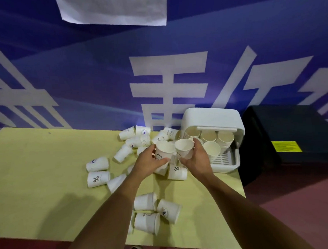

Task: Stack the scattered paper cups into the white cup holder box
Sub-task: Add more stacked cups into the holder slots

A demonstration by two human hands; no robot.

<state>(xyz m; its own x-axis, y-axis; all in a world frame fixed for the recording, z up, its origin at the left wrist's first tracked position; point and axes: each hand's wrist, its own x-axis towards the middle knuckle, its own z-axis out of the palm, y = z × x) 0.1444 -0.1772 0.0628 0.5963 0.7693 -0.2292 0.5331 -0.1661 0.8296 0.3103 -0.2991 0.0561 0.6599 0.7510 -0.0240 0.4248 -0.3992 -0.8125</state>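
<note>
The white cup holder box [212,118] opens toward the table [35,177]; stacked cups [208,135] crowd its mouth, though the grille tray [224,158] looks partly bare. Fallen paper cups [135,138] litter the approach. The table's left half lies free.

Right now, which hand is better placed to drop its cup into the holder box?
Right. The right hand holds its cup beside the white box opening; the left hand and its cup sit farther away.
</note>
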